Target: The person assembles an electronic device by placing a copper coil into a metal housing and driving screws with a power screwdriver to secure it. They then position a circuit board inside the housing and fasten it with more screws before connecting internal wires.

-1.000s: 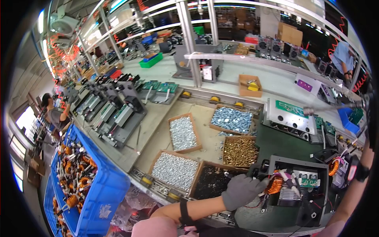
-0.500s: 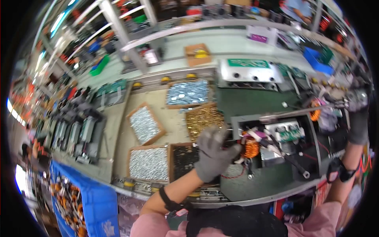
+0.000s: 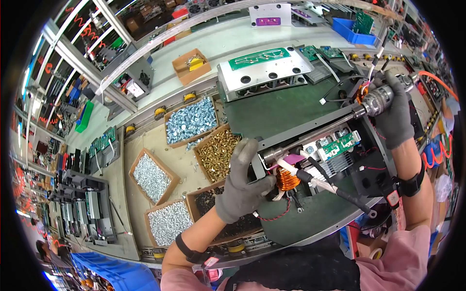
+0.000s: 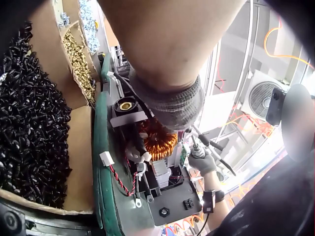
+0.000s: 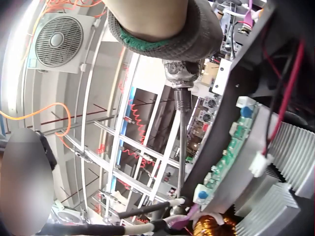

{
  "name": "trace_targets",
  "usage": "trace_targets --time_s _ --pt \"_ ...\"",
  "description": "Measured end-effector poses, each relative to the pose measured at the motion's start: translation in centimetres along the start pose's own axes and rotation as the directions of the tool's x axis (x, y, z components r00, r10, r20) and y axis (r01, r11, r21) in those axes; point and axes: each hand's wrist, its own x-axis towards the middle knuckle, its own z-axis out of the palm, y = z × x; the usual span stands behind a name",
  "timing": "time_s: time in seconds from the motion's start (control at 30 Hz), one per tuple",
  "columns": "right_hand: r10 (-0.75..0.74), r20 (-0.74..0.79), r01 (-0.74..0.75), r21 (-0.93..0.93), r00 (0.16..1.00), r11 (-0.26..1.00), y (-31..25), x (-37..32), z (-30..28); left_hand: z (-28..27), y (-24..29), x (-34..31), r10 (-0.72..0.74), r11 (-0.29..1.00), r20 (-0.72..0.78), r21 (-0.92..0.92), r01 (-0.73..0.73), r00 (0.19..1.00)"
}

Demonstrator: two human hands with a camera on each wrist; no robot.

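Note:
My gloved right hand (image 3: 395, 114) grips a metal air screwdriver (image 3: 377, 101) by its body at the right. Its long shaft slants across a black metal chassis (image 3: 335, 116), and the socket end (image 3: 272, 155) sits at the chassis's left corner. There my gloved left hand (image 3: 238, 186) rests, fingers raised along the outer wall and thumb toward a copper coil (image 3: 287, 179). Inside the chassis are a green circuit board (image 3: 340, 145) and grey heat sinks (image 5: 268, 209). Thick cables (image 3: 335, 189) with ring terminals trail over the front. In the left wrist view the forearm and cuff hide the left fingers.
Left of the chassis stand cardboard boxes of brass screws (image 3: 217, 154), silver screws (image 3: 170, 222), bluish fasteners (image 3: 191, 121) and black screws (image 4: 34, 128). Behind is a silver panel unit (image 3: 264, 70). An orange hose (image 3: 439, 82) runs off right, and a metal rail (image 3: 194, 36) crosses the back.
The head view has swung right and down. My right hand has brought the air screwdriver down, its shaft now across the chassis. My left hand has spread its fingers upward at the chassis corner.

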Motion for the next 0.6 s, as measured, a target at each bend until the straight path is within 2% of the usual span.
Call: trace_targets --time_s 0.03,0.1,0.17,0.3,0.47,0.6 --pt "-0.002 -0.014 0.002 0.002 1.000 1.000 0.6 0.1 -0.3 0.1 -0.1 0.1 0.022 1.000 -0.012 0.001 -0.022 1.000" --pt "0.140 -0.067 -0.138 0.033 0.988 0.990 1.4 0.5 -0.7 0.5 -0.3 -0.1 0.040 0.999 -0.022 -0.005 -0.040 0.999" --pt "0.128 -0.091 -0.123 0.053 0.988 0.991 1.9 0.2 -0.1 0.7 -0.3 -0.6 -0.031 0.999 -0.006 -0.016 0.031 1.000" --pt "0.125 -0.084 -0.123 0.030 0.989 0.992 2.2 0.4 -0.7 0.7 -0.1 0.0 0.027 0.999 -0.049 0.044 -0.025 0.998" --pt "0.095 -0.144 -0.099 -0.020 0.985 0.995 2.1 -0.9 0.2 1.0 0.2 0.0 -0.005 0.995 -0.046 0.098 0.010 0.999" --pt "0.098 -0.087 -0.100 -0.026 0.991 0.995 1.9 -1.0 -0.6 1.3 0.2 -0.2 -0.011 0.996 -0.072 0.091 0.018 0.997"
